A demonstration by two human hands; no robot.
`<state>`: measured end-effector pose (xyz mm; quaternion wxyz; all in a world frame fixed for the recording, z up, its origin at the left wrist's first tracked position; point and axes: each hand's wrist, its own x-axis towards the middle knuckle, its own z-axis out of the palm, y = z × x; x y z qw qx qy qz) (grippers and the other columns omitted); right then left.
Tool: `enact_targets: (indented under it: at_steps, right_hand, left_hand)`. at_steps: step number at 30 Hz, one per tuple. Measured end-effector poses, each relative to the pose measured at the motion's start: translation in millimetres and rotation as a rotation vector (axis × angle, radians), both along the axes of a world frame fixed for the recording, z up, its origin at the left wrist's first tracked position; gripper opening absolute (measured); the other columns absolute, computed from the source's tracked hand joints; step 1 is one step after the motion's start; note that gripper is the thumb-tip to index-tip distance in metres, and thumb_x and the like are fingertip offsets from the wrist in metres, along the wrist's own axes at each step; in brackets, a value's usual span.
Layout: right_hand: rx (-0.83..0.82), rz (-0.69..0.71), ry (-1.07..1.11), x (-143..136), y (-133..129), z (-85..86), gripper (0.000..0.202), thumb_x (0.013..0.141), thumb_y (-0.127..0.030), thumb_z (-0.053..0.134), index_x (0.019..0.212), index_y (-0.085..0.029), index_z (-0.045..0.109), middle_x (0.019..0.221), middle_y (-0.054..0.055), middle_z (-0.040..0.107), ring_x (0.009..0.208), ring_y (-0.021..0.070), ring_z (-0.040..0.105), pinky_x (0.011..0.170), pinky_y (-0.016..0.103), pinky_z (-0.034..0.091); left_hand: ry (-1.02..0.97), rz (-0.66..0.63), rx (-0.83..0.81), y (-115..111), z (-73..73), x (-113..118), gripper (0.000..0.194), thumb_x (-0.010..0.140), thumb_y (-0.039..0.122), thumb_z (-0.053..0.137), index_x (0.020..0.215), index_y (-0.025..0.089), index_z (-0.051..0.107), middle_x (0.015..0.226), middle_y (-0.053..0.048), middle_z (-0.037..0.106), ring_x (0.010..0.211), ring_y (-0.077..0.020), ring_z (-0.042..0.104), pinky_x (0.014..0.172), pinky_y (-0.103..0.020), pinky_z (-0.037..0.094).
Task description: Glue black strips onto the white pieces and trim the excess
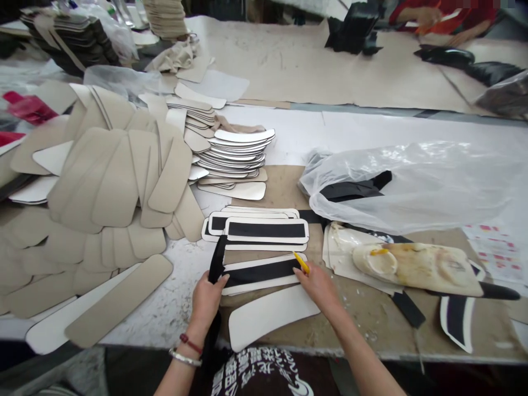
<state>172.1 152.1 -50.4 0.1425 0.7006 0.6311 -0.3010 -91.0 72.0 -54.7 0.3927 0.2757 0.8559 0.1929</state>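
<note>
Head view, lower centre of the frame: the left hand pinches the end of a black strip, fingers closed on the strip where it bends down off the white panel it lies along. The right hand presses on the other end of the same strip, fingers closed around a small yellow tool whose tip points up and left; what kind of tool it is cannot be told from here. Just below the hands lies a bare white piece. Just above them, finished panels with black centres sit overlapped in a short row. To the right, a glue-smeared board rests near a clear plastic bag holding more black strips. The left of the frame is filled by a loose heap of beige pieces, with a neater stack of white-edged pieces at upper centre.
</note>
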Motion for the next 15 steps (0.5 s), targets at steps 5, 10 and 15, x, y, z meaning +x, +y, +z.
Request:
enact_targets:
  at_steps: [5,10,15]
  right_hand:
    - [0.009,0.015,0.002,1.1,-0.1,-3.8,0.027,0.082,-0.042,0.042,0.077,-0.020,0.056,0.071,0.002,0.059,0.066,0.0166,0.054,0.056,0.025,0.031]
    - [0.010,0.015,0.009,0.0,0.5,-0.4,0.027,0.082,-0.042,0.041,0.079,-0.020,0.056,0.071,0.002,0.059,0.066,0.0170,0.054,0.056,0.026,0.032]
    - [-0.002,0.007,0.027,0.1,0.6,1.5,0.027,0.082,-0.041,0.042,0.080,-0.019,0.057,0.071,0.002,0.059,0.065,0.0156,0.054,0.056,0.025,0.032]
  left_hand:
    - [-0.004,-0.019,0.006,-0.2,-2.5,-0.2,0.029,0.069,0.038,0.057,0.087,0.016,0.059,0.080,-0.008,0.068,0.077,-0.0222,0.062,0.065,-0.029,0.043]
    - [0.013,-0.038,-0.011,0.3,-2.7,-1.1,0.029,0.070,0.036,0.057,0.089,0.014,0.060,0.078,-0.010,0.068,0.077,-0.0235,0.062,0.064,-0.030,0.042]
    - [0.016,-0.063,-0.007,0.7,-3.8,-1.6,0.031,0.071,0.036,0.055,0.091,0.014,0.059,0.080,-0.011,0.067,0.077,-0.0244,0.061,0.066,-0.031,0.042]
